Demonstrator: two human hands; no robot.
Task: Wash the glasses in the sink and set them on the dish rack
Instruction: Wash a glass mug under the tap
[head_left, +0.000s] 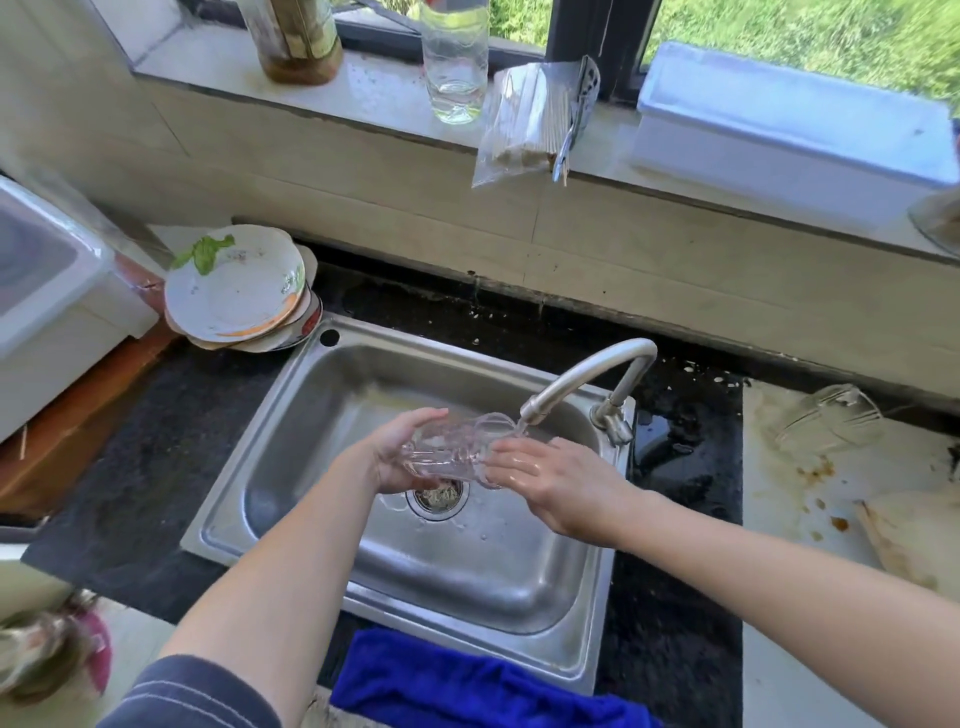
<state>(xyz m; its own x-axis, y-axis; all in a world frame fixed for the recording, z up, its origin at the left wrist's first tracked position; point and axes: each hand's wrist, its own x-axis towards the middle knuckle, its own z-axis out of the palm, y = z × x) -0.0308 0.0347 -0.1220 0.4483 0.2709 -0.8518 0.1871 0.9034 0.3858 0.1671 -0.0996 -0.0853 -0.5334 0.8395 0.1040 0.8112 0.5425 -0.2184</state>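
Note:
A clear glass (453, 446) lies on its side over the steel sink (311, 467), its mouth turned right under the tap (587, 374), from which water runs. My left hand (402, 457) grips the glass around its base from below. The fingers of my right hand (556, 480) touch the rim at the glass's mouth; how far they reach inside I cannot tell. Another clear glass (826, 418) lies tilted on the white board at the right.
A stack of dirty plates (236, 291) sits left of the sink. A blue cloth (467, 680) hangs over the sink's front edge. On the window sill stand a bottle (456, 62), a jar (298, 39), a bag of sticks (524, 122) and a white box (789, 135).

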